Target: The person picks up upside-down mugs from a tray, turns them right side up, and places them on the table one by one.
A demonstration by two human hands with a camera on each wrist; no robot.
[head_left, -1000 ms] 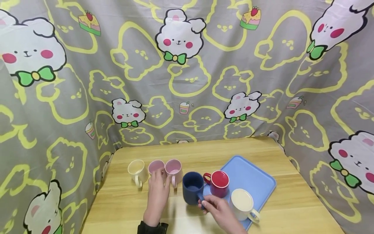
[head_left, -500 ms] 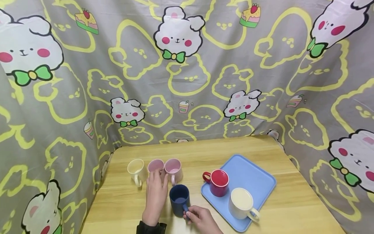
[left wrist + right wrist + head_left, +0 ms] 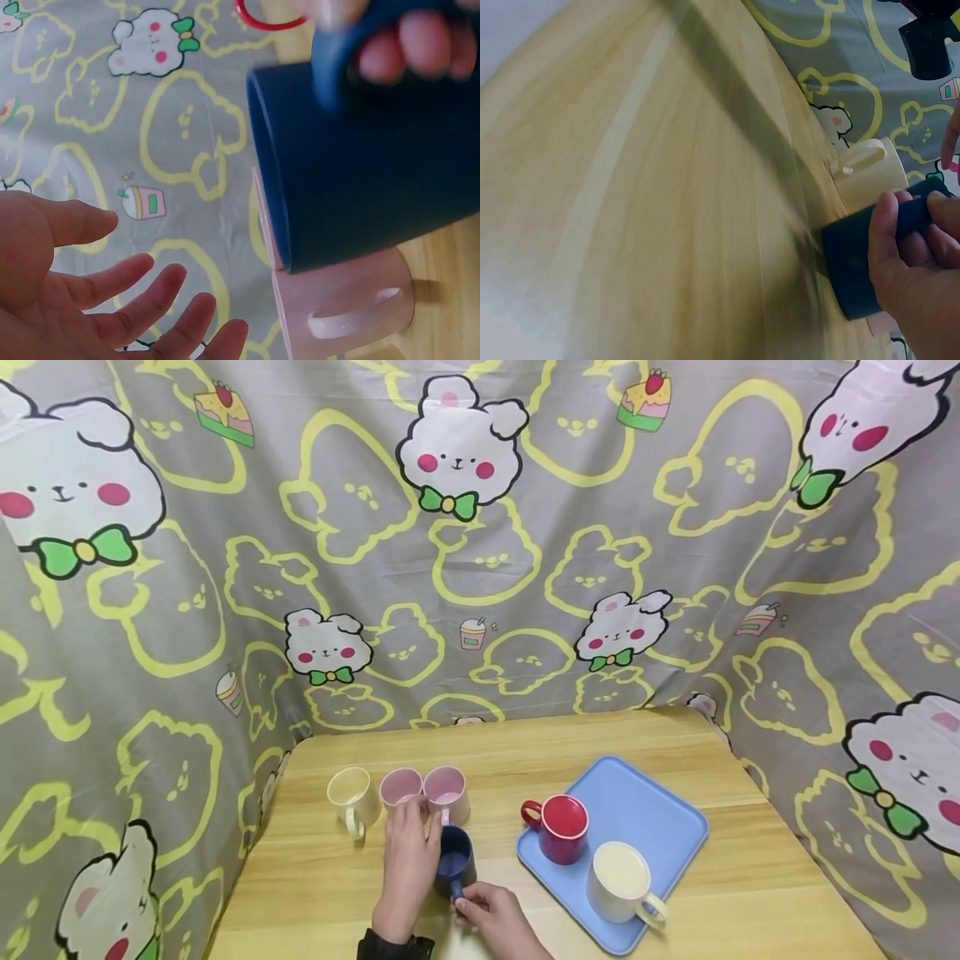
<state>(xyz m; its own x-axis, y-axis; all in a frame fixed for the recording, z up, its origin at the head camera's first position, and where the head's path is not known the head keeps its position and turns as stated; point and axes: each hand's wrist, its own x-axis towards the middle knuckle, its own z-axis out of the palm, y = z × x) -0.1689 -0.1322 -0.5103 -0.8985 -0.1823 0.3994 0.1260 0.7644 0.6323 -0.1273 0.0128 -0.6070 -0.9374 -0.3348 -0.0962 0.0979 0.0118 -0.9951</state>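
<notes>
A dark blue mug [image 3: 454, 862] is in front of the two pink mugs, and my right hand [image 3: 495, 917] grips it by the handle. The right wrist view shows my fingers curled round that handle. My left hand [image 3: 120, 292] is spread with relaxed fingers, holding nothing. In the head view it is just in front of the left pink mug [image 3: 401, 783], hiding part of it and the blue mug's left side. The other pink mug [image 3: 447, 789] stands right beside it. A cream mug [image 3: 350, 789] stands to their left.
On the right lies a blue tray [image 3: 622, 777] holding a red mug [image 3: 564, 827] and a cream-coloured mug [image 3: 619, 883]. All stand on a wooden table [image 3: 330, 893]. A patterned curtain [image 3: 480, 568] encloses the back and sides.
My right hand has carried the blue mug left, away from the tray's edge, to just in front of the pink mugs. My left hand has shifted only slightly.
</notes>
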